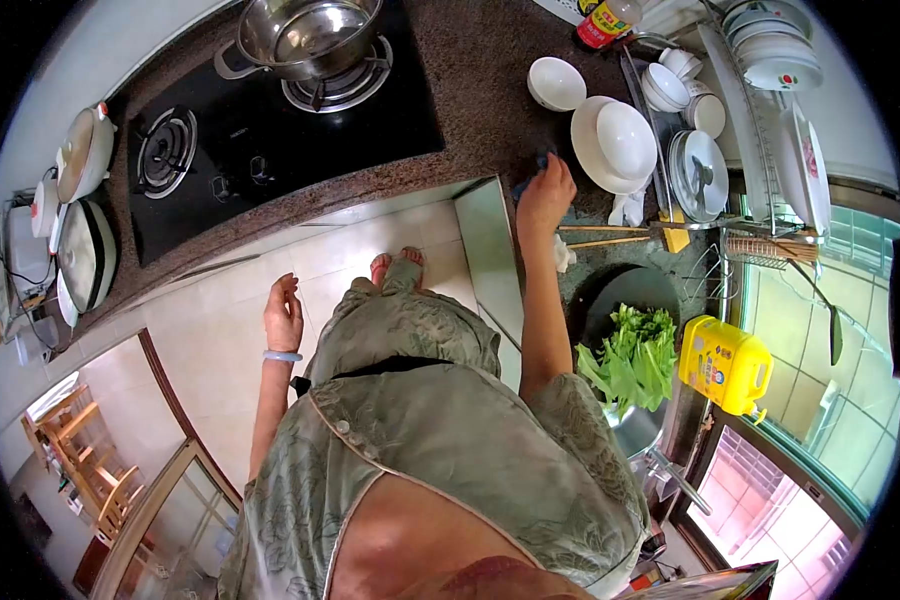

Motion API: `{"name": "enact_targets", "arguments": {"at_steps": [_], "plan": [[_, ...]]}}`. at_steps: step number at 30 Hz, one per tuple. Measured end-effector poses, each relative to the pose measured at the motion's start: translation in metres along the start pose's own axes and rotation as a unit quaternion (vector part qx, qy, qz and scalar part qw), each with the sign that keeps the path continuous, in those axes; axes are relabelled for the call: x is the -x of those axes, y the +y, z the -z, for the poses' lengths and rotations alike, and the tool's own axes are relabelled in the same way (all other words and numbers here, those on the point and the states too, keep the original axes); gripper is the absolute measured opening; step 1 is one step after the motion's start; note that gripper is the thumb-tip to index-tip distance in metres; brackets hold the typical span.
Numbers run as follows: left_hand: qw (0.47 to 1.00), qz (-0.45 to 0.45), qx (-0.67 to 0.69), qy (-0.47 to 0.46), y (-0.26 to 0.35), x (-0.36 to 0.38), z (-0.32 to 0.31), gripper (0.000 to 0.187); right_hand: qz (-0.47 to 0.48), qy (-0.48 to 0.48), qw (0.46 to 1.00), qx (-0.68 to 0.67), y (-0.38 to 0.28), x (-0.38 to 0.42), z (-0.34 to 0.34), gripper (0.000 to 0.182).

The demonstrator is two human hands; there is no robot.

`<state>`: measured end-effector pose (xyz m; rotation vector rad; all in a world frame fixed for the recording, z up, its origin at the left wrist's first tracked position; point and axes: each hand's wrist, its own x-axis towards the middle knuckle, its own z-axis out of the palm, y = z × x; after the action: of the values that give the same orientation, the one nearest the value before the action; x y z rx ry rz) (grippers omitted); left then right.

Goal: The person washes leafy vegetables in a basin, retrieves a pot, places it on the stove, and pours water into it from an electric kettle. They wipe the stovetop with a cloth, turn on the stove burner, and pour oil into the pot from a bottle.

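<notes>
On the dark speckled countertop (pixel 475 90), my right hand (pixel 547 196) is closed over a blue cloth (pixel 570 217), parts of which stick out around the fingers. Just beyond it are a small white bowl (pixel 556 84) and a larger white bowl (pixel 587 140) with another bowl (pixel 626 141) in it. My left hand (pixel 283 312) hangs over the floor beside my body, a pale bracelet at the wrist. It touches nothing; its fingers are loosely curled and partly apart, with nothing seen in them.
A steel pot (pixel 310 35) stands on the black gas stove (pixel 240 150). Dishes fill a rack (pixel 660 130) at the right. Chopsticks (pixel 606 242), leafy greens (pixel 630 362) over the sink and a yellow jug (pixel 722 366) are nearer me. Pans (pixel 87 255) lean at the left.
</notes>
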<state>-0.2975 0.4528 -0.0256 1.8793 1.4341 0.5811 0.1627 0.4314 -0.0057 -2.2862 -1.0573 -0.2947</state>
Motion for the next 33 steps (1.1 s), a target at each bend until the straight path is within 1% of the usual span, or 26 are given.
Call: {"name": "enact_targets", "arguments": {"at_steps": [1,3,5,7,8,9,10,11,12,13,14,15,16,18,19,21,22,24,25,27,28,29,30,31,32,33], "plan": [[1.000,0.009,0.008,0.001,-0.003,-0.001,-0.002,0.034,0.000,0.000,1.000,-0.001,0.003,0.010,-0.002,0.035],[1.000,0.017,0.019,0.002,-0.006,-0.003,-0.003,0.033,-0.069,-0.009,0.987,0.146,0.016,0.033,-0.016,0.040],[0.999,0.003,0.044,-0.006,-0.008,-0.003,-0.004,0.031,-0.083,0.003,0.988,0.129,0.016,0.035,-0.032,0.042],[0.999,0.002,0.037,-0.016,-0.008,-0.005,-0.002,0.031,-0.099,0.017,0.990,0.097,0.014,0.023,-0.050,0.045],[0.999,0.005,0.026,-0.024,-0.007,-0.005,0.000,0.030,-0.109,0.013,0.990,0.084,0.012,0.010,-0.061,0.046],[0.999,0.027,0.030,-0.037,0.001,-0.007,0.004,0.031,-0.122,0.009,0.990,0.073,0.009,-0.003,-0.071,0.047],[0.998,0.018,0.030,-0.050,-0.003,-0.007,0.005,0.031,-0.149,-0.028,0.986,0.063,-0.011,-0.020,-0.066,0.048],[0.998,0.015,0.030,-0.048,-0.009,-0.008,0.007,0.031,-0.101,-0.044,0.988,0.107,-0.009,-0.027,-0.087,0.049],[0.998,0.015,0.030,-0.045,-0.014,-0.008,0.008,0.031,-0.067,-0.012,0.994,0.083,-0.009,-0.034,-0.104,0.047],[0.998,0.002,0.028,-0.048,-0.015,-0.009,0.010,0.032,-0.009,-0.027,0.988,0.149,-0.009,-0.037,-0.124,0.044],[0.998,-0.006,0.025,-0.059,-0.015,-0.010,0.012,0.032,-0.014,-0.043,0.997,0.065,-0.031,-0.040,-0.106,0.042],[0.997,0.006,0.012,-0.074,-0.016,-0.011,0.015,0.032,0.020,-0.066,0.997,0.031,-0.031,-0.043,-0.114,0.040],[0.996,0.019,0.000,-0.087,-0.015,-0.014,0.017,0.032,0.059,-0.067,0.996,-0.008,-0.035,-0.044,-0.117,0.034],[0.995,0.016,-0.007,-0.097,-0.015,-0.018,0.016,0.033,0.136,-0.010,0.989,-0.062,-0.041,-0.030,-0.119,0.029],[0.994,0.007,0.003,-0.105,-0.014,-0.021,0.016,0.032,0.131,-0.008,0.990,-0.060,-0.043,-0.025,-0.114,0.029],[0.993,-0.004,0.014,-0.113,-0.014,-0.029,0.015,0.032,0.115,-0.018,0.979,-0.165,-0.047,-0.013,-0.104,0.030],[0.993,-0.019,0.013,-0.117,-0.013,-0.033,0.015,0.031,0.115,-0.017,0.980,-0.164,-0.046,-0.007,-0.095,0.030],[0.993,-0.030,0.014,-0.113,-0.012,-0.041,0.012,0.031,0.027,0.043,0.980,-0.192,-0.035,0.002,-0.067,0.032],[0.991,-0.032,0.017,-0.126,-0.011,-0.042,0.011,0.034,-0.064,0.054,0.963,-0.256,-0.031,0.006,-0.050,0.030],[0.990,-0.033,0.036,-0.129,-0.015,-0.038,0.014,0.039,-0.042,0.101,0.988,-0.106,0.003,0.013,-0.032,0.026],[0.990,-0.038,0.054,-0.121,-0.021,-0.036,0.013,0.041,-0.031,0.120,0.992,-0.034,-0.006,0.014,-0.005,0.024],[0.991,-0.042,0.046,-0.119,-0.025,-0.033,0.011,0.040,-0.111,0.158,0.980,-0.044,0.016,0.024,-0.016,0.023],[0.991,-0.045,0.038,-0.116,-0.028,-0.032,0.011,0.040,-0.163,0.054,0.983,0.061,0.030,0.032,-0.016,0.029],[0.992,-0.045,0.035,-0.113,-0.027,-0.029,0.013,0.039,-0.110,0.031,0.976,0.183,0.035,0.042,-0.020,0.035],[0.992,-0.047,0.035,-0.114,-0.024,-0.028,0.013,0.039,-0.068,0.073,0.975,0.199,0.030,0.045,-0.025,0.038],[0.993,-0.048,0.024,-0.108,-0.023,-0.027,0.014,0.039,-0.126,0.065,0.980,0.139,0.028,0.039,-0.036,0.036]]}}
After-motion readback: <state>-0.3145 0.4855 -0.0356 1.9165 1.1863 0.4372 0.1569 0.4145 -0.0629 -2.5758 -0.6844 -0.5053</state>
